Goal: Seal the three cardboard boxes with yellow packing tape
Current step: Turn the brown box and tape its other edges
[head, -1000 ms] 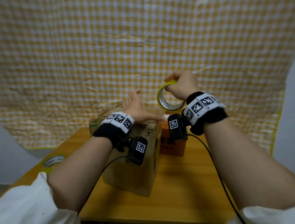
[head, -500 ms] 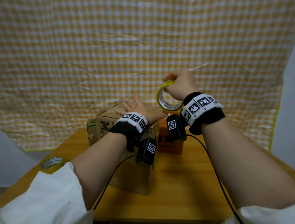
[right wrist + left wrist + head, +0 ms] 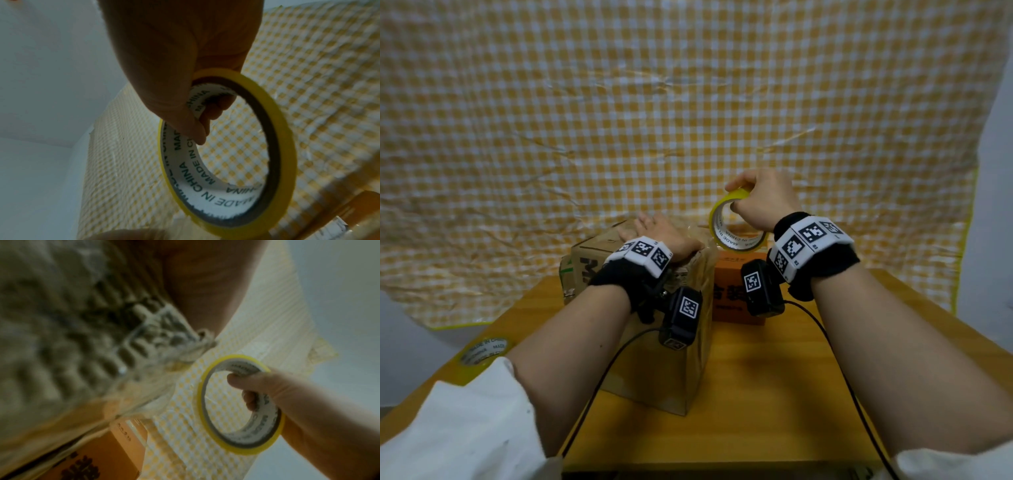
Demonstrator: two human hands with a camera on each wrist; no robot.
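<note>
Here, wooden worktop [image 3: 774, 370] carries tall brown cardboard box [image 3: 654, 370], top facing up. Just right of it and behind, lower orange cardboard box [image 3: 729, 301]. Left hand [image 3: 661, 236] lies flat on brown box top, fingers straight, pressing. Right hand [image 3: 760, 202] grips yellow packing tape roll [image 3: 736, 222], fingers through core, raised beside box's right top edge. Clear strip seems to run from roll leftward to box top; judged next pull goes right and down over that edge. Right hand nearer roll.

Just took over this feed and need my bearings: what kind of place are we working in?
Likely a makeshift recording setup, not a real packing room. A small wooden table stands against a bare wall, with a wrinkled yellow checked cloth hung as a backdrop. On it are only cardboard boxes and tape rolls.
</note>
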